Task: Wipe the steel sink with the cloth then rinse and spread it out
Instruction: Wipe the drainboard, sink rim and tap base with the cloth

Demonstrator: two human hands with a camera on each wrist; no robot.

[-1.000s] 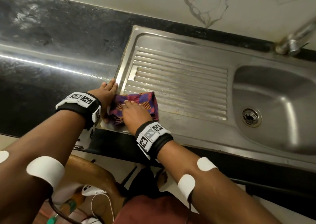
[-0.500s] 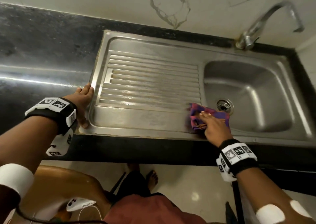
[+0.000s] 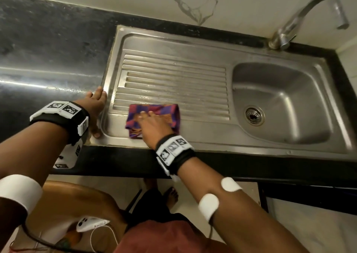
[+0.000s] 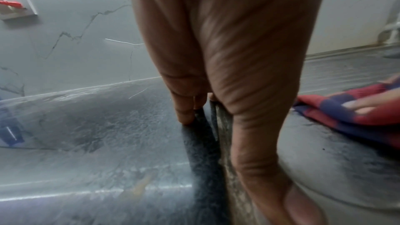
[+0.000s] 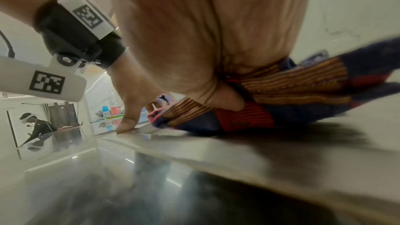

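A folded purple, red and orange checked cloth lies on the near part of the steel sink's ribbed drainboard. My right hand lies flat on the cloth with straight fingers, pressing it against the steel. My left hand rests open at the sink's left rim, fingers on the black counter and thumb on the steel edge. In the left wrist view the cloth sits to the right of that hand. The basin with its drain is to the right.
A curved steel tap stands at the back right, over the basin. Black stone counter runs left of the sink, with a marble-patterned wall behind. A wall socket shows in the left wrist view. A brown chair stands below the counter edge.
My right hand slid the cloth from the drainboard's left end to the basin's near rim, then back left to the middle of the drainboard. The left hand stayed at the sink's left rim.
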